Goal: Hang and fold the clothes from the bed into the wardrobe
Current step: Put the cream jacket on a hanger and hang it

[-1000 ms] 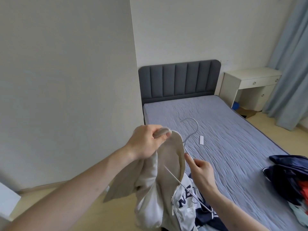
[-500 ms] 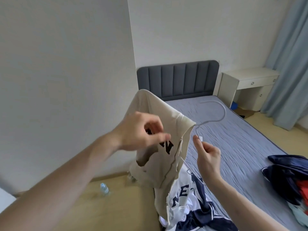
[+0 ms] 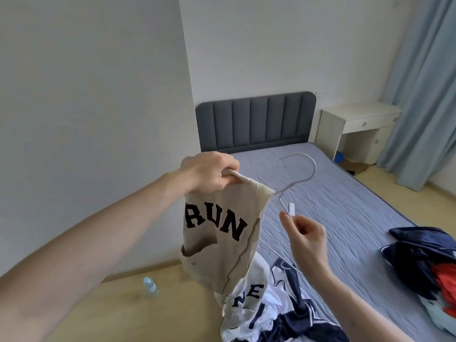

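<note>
- Grip first: the left hand (image 3: 209, 172) has its fingers curled and pinching the ribbed hem of the beige knit sweater with black "RUN" lettering (image 3: 219, 233), which hangs below those fingers, over the near edge of the grey-blue quilted mattress (image 3: 345, 206).
- Right hand (image 3: 306, 233) pinches the neck of the thin white wire hanger (image 3: 299, 178) between thumb and forefinger; the other fingers are curled loosely. The hook stands above the fingertips, and one wire arm runs down behind the sweater.
- Slippage is the likely trouble: only a small fold of ribbing sits in the left pinch, so the sweater's weight could pull it free.
- Snagging looks possible too: the wire end beneath the right fingers could catch the knit or the white-and-navy lettered jersey (image 3: 266, 307) lying just under both hands.
- Twisting is a risk, since a fine two-finger hold gives little control over the hanger.
- Dark navy and red clothes pile (image 3: 424, 262) waits well to the right of the right hand.
</note>
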The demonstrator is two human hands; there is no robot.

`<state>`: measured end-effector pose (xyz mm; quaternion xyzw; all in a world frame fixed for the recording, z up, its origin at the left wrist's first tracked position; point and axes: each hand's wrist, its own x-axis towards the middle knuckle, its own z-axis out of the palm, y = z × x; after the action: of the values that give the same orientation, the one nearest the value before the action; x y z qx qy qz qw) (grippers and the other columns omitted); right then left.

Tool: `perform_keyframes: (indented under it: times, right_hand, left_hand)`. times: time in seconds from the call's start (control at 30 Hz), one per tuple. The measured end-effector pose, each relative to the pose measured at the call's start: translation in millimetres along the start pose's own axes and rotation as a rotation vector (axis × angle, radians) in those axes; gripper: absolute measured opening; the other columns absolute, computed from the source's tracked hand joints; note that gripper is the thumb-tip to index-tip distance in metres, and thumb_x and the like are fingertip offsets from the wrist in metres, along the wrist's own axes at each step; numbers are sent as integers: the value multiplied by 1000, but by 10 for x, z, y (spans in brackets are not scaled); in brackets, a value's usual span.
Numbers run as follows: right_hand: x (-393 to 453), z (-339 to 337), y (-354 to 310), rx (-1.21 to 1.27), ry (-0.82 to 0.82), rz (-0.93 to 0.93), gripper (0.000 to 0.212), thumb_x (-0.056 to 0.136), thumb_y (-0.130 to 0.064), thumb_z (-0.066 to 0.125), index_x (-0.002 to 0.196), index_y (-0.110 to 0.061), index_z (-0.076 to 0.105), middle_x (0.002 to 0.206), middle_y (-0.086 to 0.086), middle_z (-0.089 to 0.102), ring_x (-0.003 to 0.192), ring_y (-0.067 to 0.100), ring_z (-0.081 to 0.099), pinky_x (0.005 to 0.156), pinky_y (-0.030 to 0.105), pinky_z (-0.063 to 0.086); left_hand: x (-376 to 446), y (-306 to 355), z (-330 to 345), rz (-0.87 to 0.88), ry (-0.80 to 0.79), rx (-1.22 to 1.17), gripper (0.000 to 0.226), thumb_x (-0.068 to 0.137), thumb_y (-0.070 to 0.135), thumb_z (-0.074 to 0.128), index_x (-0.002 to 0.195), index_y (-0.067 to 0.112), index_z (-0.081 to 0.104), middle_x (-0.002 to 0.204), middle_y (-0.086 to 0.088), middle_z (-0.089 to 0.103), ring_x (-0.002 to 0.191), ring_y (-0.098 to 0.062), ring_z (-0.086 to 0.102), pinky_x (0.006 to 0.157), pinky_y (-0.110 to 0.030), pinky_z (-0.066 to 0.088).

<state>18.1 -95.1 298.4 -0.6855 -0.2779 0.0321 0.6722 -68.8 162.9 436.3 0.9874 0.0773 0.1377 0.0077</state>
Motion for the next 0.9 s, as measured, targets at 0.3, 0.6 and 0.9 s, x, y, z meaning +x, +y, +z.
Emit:
perform_keyframes:
  times: [0.3,0.6,0.9]
  right_hand:
    - [-260,-39,247,-159,-13,-341,9,89,-31,71,91,-37,65,87,-12,69,79,15,64,73,21,50]
    - [-324,304,1098,-428,-404,367,71,82,-52,77,142,-39,42,129,-21,53,111,3,56,85,25,47]
    - [-151,344,1427,-589,-471,375,29,100,-32,59,82,-17,75,67,-7,66,61,7,56,60,28,44]
  left_hand:
    - [-119,-201,134,-101,260,-189,50,90,72,55,71,26,54,63,9,55,60,-15,50,51,-31,36]
    - [-221,-223,-169,-149,342,-239,47,91,63,66,68,23,57,57,7,49,56,-16,42,51,-30,31]
    - [-428,-213,-410,-189,364,-371,52,87,67,67,65,21,60,52,7,42,53,-12,35,52,-30,29]
